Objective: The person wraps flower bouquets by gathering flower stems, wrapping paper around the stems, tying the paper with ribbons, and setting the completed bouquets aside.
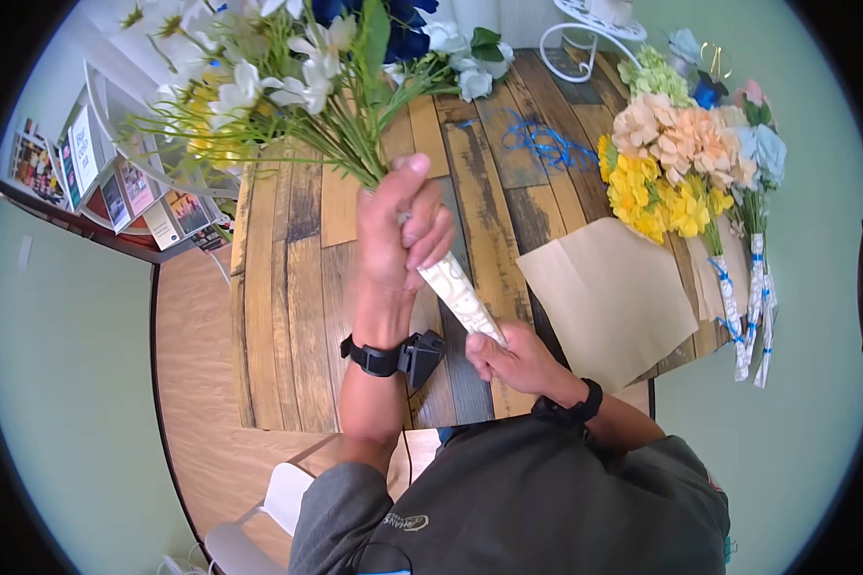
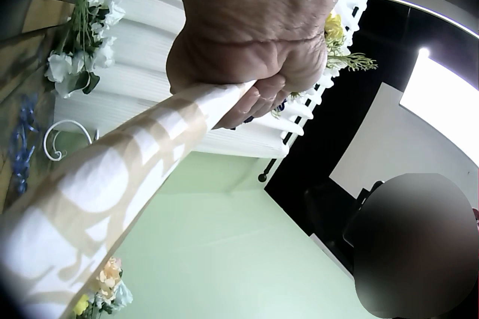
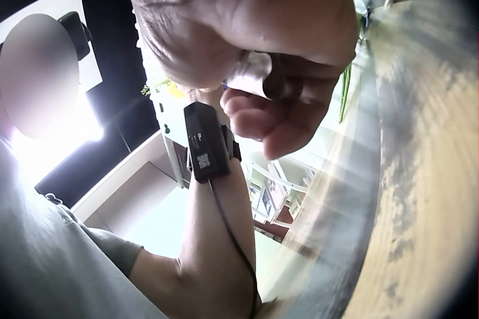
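The left hand (image 1: 405,225) grips a bouquet at the top of its wrapped stems, with white flowers (image 1: 307,81), yellow and dark blue ones above the fist. White-and-beige patterned paper (image 1: 458,295) covers the stems in a narrow cone slanting down to the right. At its lower end the right hand (image 1: 518,358) pinches the paper between thumb and fingers. In the left wrist view the patterned paper (image 2: 97,184) runs up to the left hand (image 2: 251,42). The right wrist view shows the right hand (image 3: 262,35) curled round the paper's end (image 3: 253,76).
Brown paper (image 1: 614,297) lies on the wooden table (image 1: 302,316), right of the hands. Beyond it are wrapped bouquets with peach (image 1: 686,139) and yellow flowers (image 1: 642,196). Blue ribbon (image 1: 547,144), white roses (image 1: 475,72) and a white metal stand (image 1: 599,24) occupy the far side.
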